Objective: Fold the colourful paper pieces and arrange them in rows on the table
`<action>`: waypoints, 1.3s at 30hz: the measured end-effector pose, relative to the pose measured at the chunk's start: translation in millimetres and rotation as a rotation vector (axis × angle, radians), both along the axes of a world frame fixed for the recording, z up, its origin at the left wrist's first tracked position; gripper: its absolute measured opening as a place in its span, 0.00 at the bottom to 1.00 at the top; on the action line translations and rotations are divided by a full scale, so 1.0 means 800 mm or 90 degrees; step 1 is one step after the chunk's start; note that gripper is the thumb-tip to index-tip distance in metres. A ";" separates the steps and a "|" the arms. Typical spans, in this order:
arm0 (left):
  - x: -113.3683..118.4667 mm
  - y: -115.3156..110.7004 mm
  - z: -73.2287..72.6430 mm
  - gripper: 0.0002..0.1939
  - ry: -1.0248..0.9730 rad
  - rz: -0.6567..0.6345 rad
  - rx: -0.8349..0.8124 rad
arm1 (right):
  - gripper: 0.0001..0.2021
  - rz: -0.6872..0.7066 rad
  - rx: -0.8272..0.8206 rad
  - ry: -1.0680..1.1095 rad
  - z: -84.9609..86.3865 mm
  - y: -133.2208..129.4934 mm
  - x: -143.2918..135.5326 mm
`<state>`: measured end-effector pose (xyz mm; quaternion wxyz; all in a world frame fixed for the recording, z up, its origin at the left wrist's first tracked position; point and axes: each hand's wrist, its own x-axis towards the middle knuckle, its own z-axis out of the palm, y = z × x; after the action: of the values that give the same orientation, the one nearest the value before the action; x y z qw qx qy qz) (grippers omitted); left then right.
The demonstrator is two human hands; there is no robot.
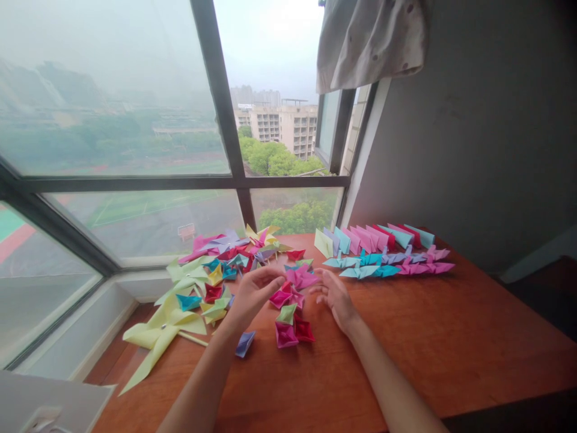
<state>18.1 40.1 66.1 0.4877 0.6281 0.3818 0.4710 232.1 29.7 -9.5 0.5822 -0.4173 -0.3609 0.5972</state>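
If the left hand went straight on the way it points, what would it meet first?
The left hand would probably meet the pink paper just to its right first; depth is unclear, so it might pass above.

Window (288,183) behind table (428,337) | atop: pinwheels (164,328) left | boats (286,335) centre | paper rows (381,240) right

L hand (256,293) & R hand (336,299), bare
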 end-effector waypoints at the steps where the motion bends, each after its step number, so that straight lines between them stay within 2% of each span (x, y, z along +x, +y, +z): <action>1: -0.002 -0.003 -0.003 0.10 -0.012 -0.022 -0.023 | 0.23 0.025 -0.005 0.021 0.003 -0.002 -0.001; 5: -0.004 -0.005 -0.016 0.11 -0.009 -0.087 -0.078 | 0.20 0.096 0.012 -0.009 0.008 -0.009 -0.003; 8: -0.001 -0.003 -0.018 0.11 0.013 -0.083 -0.074 | 0.20 0.104 0.031 -0.050 0.009 -0.010 -0.005; 13: 0.004 -0.009 -0.015 0.15 0.077 0.004 -0.030 | 0.17 0.050 0.045 -0.111 0.011 -0.009 -0.007; 16: 0.006 -0.015 -0.018 0.11 0.167 -0.001 0.018 | 0.17 0.024 0.063 -0.135 0.010 -0.009 -0.008; 19: 0.007 -0.018 -0.021 0.07 0.268 -0.006 0.090 | 0.15 0.037 0.082 -0.152 0.009 -0.010 -0.009; 23: 0.008 -0.020 -0.019 0.06 0.321 -0.013 0.133 | 0.14 0.053 0.088 -0.171 0.011 -0.014 -0.008; 33: 0.009 -0.020 -0.017 0.08 0.280 -0.030 0.100 | 0.12 0.098 0.099 -0.139 0.021 -0.021 -0.009; 36: 0.009 -0.018 -0.016 0.10 0.195 -0.061 0.035 | 0.12 0.064 0.092 -0.131 0.021 -0.020 -0.007; 39: 0.009 -0.018 -0.011 0.12 0.076 -0.112 -0.080 | 0.14 0.052 0.074 -0.075 0.020 -0.019 -0.003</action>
<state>25.5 25.9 57.0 0.5419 0.6543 0.3822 0.3636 230.0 14.1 6.7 0.5585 -0.4020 -0.4451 0.5730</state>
